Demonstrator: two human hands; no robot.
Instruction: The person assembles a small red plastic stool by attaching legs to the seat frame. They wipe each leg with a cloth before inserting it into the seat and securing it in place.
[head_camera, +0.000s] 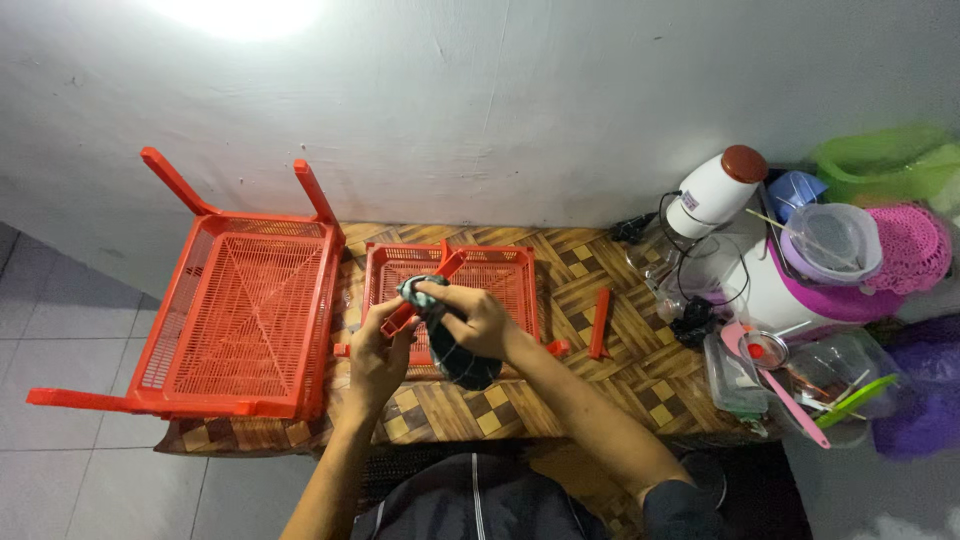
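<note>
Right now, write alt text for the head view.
Two hands work at a patterned table: the left hand grips an orange plastic leg while the right hand rubs it with a dark cloth, above an orange tray.

No packages, labels, signs or screens can be made out here.

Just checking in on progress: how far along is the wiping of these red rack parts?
In hand: left hand holds a red plastic leg while right hand rubs it with a dark cloth. Another loose red leg lies untouched on the patterned table. What's already wiped can't be told.
</note>
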